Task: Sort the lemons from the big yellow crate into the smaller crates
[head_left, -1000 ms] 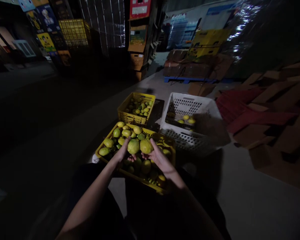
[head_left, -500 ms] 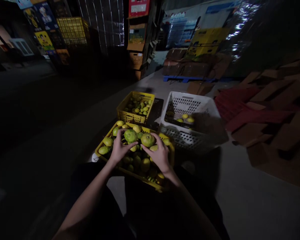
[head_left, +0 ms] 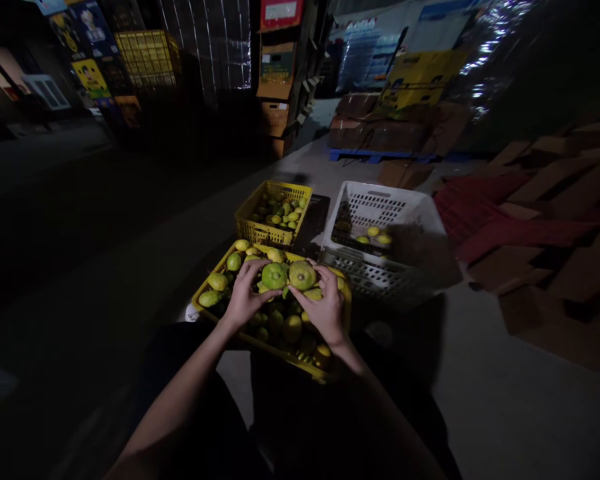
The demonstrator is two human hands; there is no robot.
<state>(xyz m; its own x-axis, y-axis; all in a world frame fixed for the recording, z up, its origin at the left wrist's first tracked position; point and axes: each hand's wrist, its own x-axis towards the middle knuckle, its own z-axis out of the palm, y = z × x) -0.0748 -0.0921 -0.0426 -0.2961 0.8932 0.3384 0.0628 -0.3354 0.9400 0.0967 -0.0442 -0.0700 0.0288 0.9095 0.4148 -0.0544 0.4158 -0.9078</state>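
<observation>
Head view: the left hand (head_left: 245, 301) has its grip closed round a green fruit (head_left: 274, 275), with the fingers curled over the fruit's left side. The right hand (head_left: 326, 311) has its grip closed the same way round a yellow-green fruit (head_left: 303, 274), fingers wrapped over its right side; a dark dimple on this fruit faces the camera. The two fruits sit side by side, touching or very nearly so, and fingertips of both hands come together just below them.

Both hands are back-up over the middle of the near yellow crate (head_left: 203, 311). It lies on the floor (head_left: 480, 400) right in front of the person's knees and is heaped with more green and yellow fruit.

At 12 o'clock from the hands, just beyond this crate, stands a far yellow crate (head_left: 258, 235) holding a shallower layer of the same fruit. At 1 o'clock a black tray (head_left: 314, 223) lies between that crate and a white crate (head_left: 380, 195). The white crate stands at 2 o'clock, its near wall just beside the corner of the near yellow crate, and only a few yellow fruits lie in its bottom.

At 3 o'clock, well apart, flattened cardboard (head_left: 555, 200) in brown and red covers the floor. Farther off at 1 o'clock, a blue pallet (head_left: 380, 157) carries brown boxes. The surroundings at 9 o'clock are too dark to make out.
</observation>
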